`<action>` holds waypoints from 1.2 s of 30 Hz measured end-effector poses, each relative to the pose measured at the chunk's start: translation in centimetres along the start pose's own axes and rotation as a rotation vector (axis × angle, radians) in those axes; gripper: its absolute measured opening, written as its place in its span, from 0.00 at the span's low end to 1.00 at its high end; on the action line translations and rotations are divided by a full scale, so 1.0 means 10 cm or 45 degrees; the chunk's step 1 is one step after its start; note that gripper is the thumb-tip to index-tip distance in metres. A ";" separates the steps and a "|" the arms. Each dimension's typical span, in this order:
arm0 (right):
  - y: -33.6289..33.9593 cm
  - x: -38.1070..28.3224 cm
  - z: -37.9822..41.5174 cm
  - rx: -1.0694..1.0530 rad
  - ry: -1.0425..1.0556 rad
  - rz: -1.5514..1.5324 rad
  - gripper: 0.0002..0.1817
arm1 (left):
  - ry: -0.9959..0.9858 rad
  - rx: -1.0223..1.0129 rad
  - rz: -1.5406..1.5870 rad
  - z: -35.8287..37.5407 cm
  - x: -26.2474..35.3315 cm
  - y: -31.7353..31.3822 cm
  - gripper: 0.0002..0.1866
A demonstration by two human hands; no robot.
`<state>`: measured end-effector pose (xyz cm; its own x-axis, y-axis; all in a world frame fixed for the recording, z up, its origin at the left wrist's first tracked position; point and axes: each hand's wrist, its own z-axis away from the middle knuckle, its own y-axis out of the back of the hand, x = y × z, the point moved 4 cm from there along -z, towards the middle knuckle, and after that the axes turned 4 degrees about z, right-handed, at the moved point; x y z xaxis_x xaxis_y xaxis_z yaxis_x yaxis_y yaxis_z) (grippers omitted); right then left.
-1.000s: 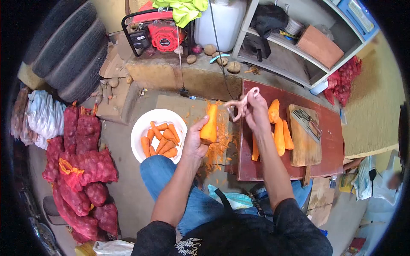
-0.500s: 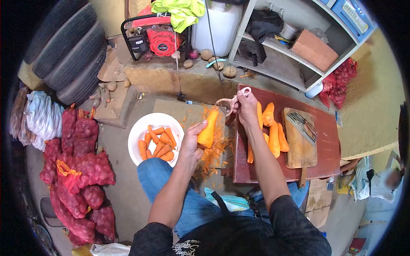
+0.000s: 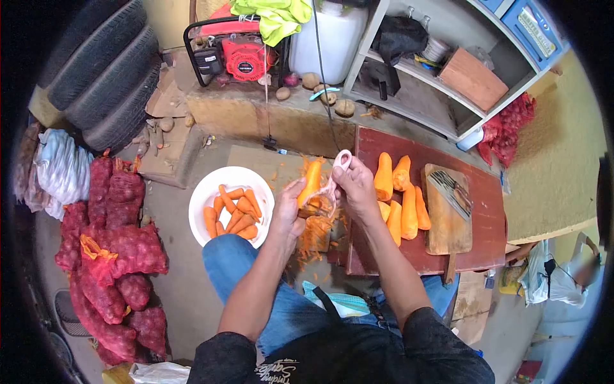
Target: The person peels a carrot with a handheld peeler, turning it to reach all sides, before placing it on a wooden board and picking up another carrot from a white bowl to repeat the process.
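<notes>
My left hand is wrapped round an orange vegetable, held upright with its narrow end up. In my right hand is a pink peeler, its head against the vegetable's right side. Orange peelings lie below, on cardboard on the floor. A white basin with several carrots stands to the left. On the red table to the right lie several peeled orange vegetables, beside a wooden board with knives on it.
Red net sacks of onions lie at the left, below stacked tyres. A red generator and a white container stand at the back. A grey shelf rises behind the table. Another person is at the far right.
My right hand has moved left and down, bringing the peeler from beside the vegetable onto it. The vegetable is now more upright. The view has shifted slightly.
</notes>
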<state>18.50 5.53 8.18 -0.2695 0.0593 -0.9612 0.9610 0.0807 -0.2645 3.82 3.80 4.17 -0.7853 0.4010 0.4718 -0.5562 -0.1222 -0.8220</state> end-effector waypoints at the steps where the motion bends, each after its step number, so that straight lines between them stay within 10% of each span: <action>1: 0.02 0.00 -0.05 0.048 0.012 0.018 0.09 | -0.014 0.010 -0.040 -0.03 0.01 0.07 0.14; 28: 0.43 -0.09 -0.72 0.268 0.226 0.008 0.09 | 0.237 -0.043 0.050 -0.01 -0.04 0.12 0.20; 36: 0.01 -0.16 0.24 0.019 -0.010 -0.130 0.10 | 0.108 0.137 0.073 -0.07 -0.04 0.17 0.20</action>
<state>19.13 3.05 9.48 -0.3657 0.0434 -0.9297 0.9294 0.0710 -0.3622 3.41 4.11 2.38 -0.7935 0.4651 0.3926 -0.5405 -0.2419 -0.8058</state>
